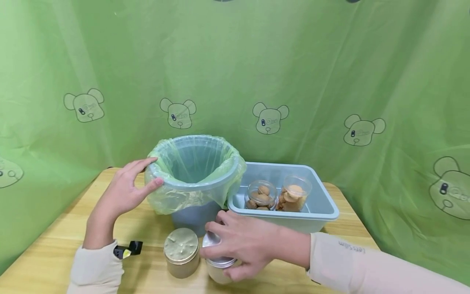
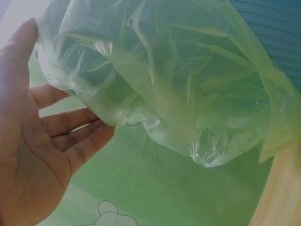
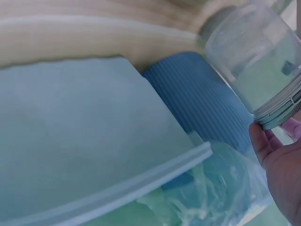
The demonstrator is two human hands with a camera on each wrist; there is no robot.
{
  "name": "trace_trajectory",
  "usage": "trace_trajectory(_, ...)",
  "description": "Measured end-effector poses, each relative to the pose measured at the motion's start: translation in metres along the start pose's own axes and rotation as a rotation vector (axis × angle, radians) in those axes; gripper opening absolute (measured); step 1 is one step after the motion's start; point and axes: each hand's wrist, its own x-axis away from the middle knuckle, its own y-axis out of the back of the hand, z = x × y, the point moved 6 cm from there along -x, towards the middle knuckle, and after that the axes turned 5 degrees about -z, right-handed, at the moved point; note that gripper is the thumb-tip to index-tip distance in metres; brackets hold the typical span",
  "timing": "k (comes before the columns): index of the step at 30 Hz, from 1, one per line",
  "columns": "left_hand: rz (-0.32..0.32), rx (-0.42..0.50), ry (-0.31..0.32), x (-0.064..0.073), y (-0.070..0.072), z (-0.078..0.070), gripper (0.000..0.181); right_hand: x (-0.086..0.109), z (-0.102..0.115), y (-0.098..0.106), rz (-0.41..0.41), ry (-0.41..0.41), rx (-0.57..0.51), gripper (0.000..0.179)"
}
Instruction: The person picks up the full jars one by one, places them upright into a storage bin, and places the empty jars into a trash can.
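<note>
My left hand [image 1: 126, 188] lies against the left rim of a blue trash bin [image 1: 198, 214], its thumb and fingers spread and touching the bag-covered edge. A thin green trash bag [image 2: 141, 70] lines the bin and folds over its rim. In the left wrist view, the fingertips meet the bag's outer side. My right hand [image 1: 246, 245] grips a clear jar [image 1: 219, 272] by its silver lid, with fingers curled round it. The right wrist view shows the jar [image 3: 254, 56] see-through, with nothing visible inside. Beside it stands another jar [image 1: 181, 253] with a gold-coloured top.
A light blue rectangular tub [image 1: 327, 204] stands right of the bin. Inside it are a clear jar of walnuts [image 1: 261, 197] and a clear jar of tan cookies or chips [image 1: 292, 196]. The wooden table [image 1: 47, 253] meets a green curtain [image 1: 235, 61] behind.
</note>
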Motion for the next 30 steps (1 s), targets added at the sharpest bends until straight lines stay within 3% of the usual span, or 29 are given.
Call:
trace_trajectory(10,-0.005,-0.008,-0.01,-0.001,-0.001,0.001,0.067,-0.008,-0.014,0.041,-0.032,0.006,0.004,0.06)
trace_trajectory(21,0.001,-0.009,-0.003,0.0,0.0,0.0,0.067,-0.02,-0.032,0.09,-0.119,-0.02,-0.032,0.057)
trace_trajectory(30,-0.003,-0.01,-0.012,0.0,0.001,0.0,0.067,-0.028,-0.061,0.128,-0.161,-0.07,-0.038,0.055)
